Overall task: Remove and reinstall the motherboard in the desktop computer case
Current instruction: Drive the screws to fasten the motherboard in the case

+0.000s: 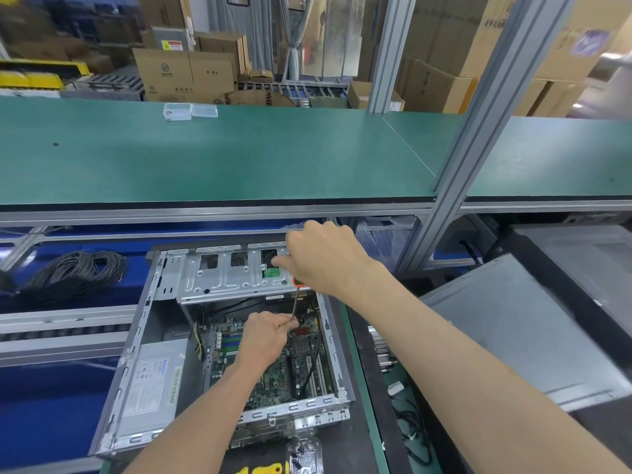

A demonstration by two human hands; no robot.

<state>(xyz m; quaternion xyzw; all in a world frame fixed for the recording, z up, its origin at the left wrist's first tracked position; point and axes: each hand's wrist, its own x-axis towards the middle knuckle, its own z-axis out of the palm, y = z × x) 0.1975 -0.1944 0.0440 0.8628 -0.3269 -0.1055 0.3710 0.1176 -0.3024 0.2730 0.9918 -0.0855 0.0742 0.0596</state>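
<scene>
An open grey desktop case lies on the bench in front of me. The green motherboard sits inside it, partly hidden by my left arm. My right hand is closed around the orange handle of a screwdriver, whose metal shaft points down into the case. My left hand pinches the shaft near its tip, just above the board's far right corner. A silver drive cage spans the far end of the case, and a grey power supply fills its left side.
A coil of black cable lies left of the case. A grey case panel rests to the right, loose cables beside it. A clear bag of small parts lies at the near edge. Clear plastic boxes stand on the green shelf.
</scene>
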